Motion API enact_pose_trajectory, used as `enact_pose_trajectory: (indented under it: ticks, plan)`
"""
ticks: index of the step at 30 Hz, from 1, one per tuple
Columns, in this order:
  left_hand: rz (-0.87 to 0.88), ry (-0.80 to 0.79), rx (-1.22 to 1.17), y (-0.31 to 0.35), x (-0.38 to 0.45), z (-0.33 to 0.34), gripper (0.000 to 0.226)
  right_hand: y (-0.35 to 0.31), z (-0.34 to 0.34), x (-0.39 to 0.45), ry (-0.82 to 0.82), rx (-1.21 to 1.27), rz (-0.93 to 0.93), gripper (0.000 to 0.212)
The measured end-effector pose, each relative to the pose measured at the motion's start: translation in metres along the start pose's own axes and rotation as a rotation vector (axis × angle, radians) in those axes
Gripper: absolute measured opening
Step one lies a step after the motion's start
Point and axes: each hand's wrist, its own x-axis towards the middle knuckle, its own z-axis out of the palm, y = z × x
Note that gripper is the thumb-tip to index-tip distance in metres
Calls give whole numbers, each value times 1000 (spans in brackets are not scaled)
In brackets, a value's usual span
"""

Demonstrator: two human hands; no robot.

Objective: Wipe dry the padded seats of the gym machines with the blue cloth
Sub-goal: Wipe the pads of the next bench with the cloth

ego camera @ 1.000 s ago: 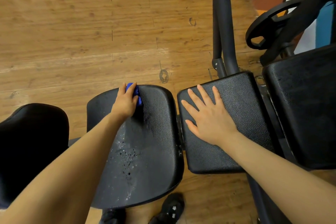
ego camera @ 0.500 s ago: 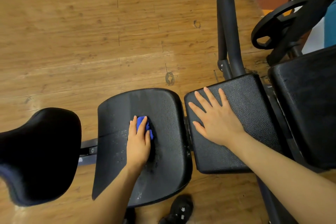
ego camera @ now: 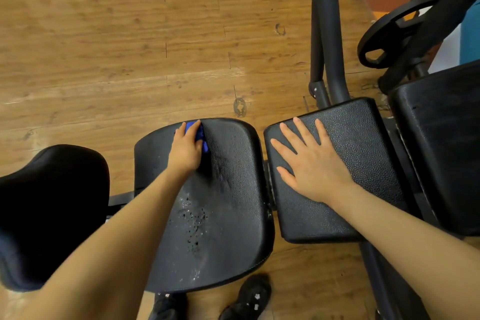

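Note:
A black padded seat [ego camera: 228, 202] lies in front of me, with water droplets near its middle. My left hand [ego camera: 185, 149] presses a small blue cloth [ego camera: 198, 135] against the seat's far edge; most of the cloth is hidden under the fingers. To the right a second black pad [ego camera: 363, 143] lies beside the seat. My right hand [ego camera: 309, 161] rests flat on that pad with its fingers spread.
A rounded black pad [ego camera: 49, 210] sits at the left. A larger black pad [ego camera: 441, 138] and a weight plate [ego camera: 387, 34] are at the right. A black steel upright [ego camera: 327, 34] rises behind the second pad. My shoes [ego camera: 246, 299] stand on the wooden floor [ego camera: 130, 47].
My left hand has slid the blue cloth from the seat's middle up to its far edge. The right hand stays flat on the second pad.

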Motion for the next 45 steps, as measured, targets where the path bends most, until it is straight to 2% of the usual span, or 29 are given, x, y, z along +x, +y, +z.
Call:
enact_pose_trajectory:
  ticks: [5, 11, 18, 22, 25, 32, 38, 43, 45]
  plan:
    - [-20, 4, -12, 2, 10, -4, 54, 0, 0, 0, 5, 2, -5, 64]
    - [-39, 105, -65, 0, -51, 18, 47, -1, -1, 1, 31, 9, -1, 63]
    - [39, 18, -37, -22, -81, 17, 46, -2, 2, -1, 45, 64, 18, 62]
    - [92, 38, -75, -28, -78, 6, 45, -26, -4, 10, 170, 205, 134, 52]
    - [104, 104, -113, -41, -78, -2, 45, -61, -3, 27, 279, 281, 126, 37]
    - [87, 193, -132, -79, -53, -30, 46, -128, 10, 86, 238, 295, 78, 44]
    - [162, 152, -135, -87, -13, -43, 44, -153, 30, 123, 141, 228, 97, 49]
    - [242, 119, -138, -84, 20, -37, 39, -155, 47, 127, 168, 177, 96, 45]
    - [249, 87, -105, -82, 26, -29, 41, -158, 48, 127, 155, 119, 100, 49]
